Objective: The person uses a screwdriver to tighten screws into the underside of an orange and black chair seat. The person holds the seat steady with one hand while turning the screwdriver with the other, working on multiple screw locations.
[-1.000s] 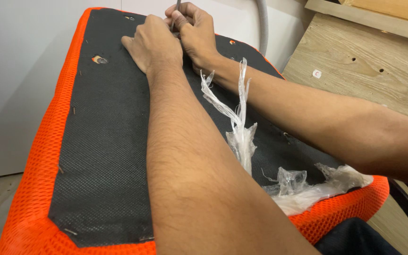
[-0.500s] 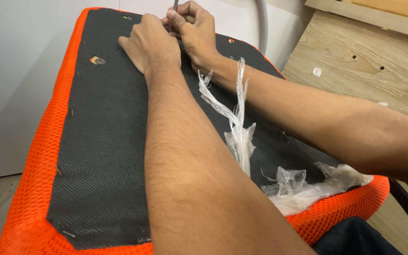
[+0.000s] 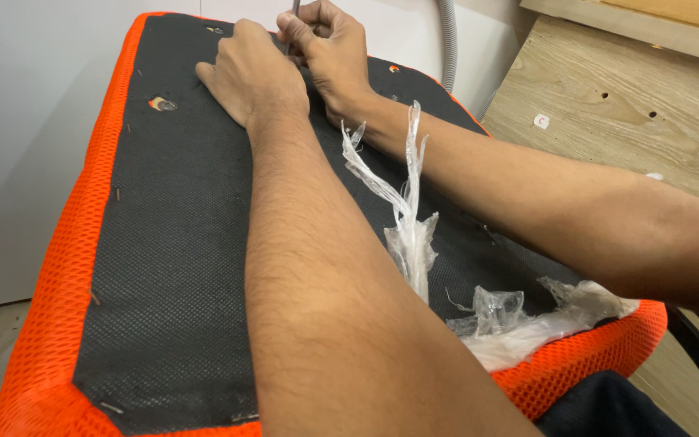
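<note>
An upturned seat cushion lies before me, its underside covered in black fabric point(image 3: 171, 243) and edged with orange mesh point(image 3: 50, 324). My left hand point(image 3: 252, 77) presses flat on the black fabric near the far edge. Beside it, touching, my right hand point(image 3: 329, 53) is closed around a thin metal tool point(image 3: 294, 8) whose tip points down at the fabric. Only the top of the tool shows above the fingers. Torn clear plastic wrap point(image 3: 414, 235) stands up between my forearms and trails to the cushion's near right corner.
A round hole with metal point(image 3: 162, 103) shows in the fabric left of my hands; small staples dot the fabric's edge. A pale wooden panel point(image 3: 608, 113) leans at right, a grey hose point(image 3: 448, 40) behind it. A white wall is at left.
Both hands have stayed at the far edge of the cushion, shifting only slightly; the view has drifted a little.
</note>
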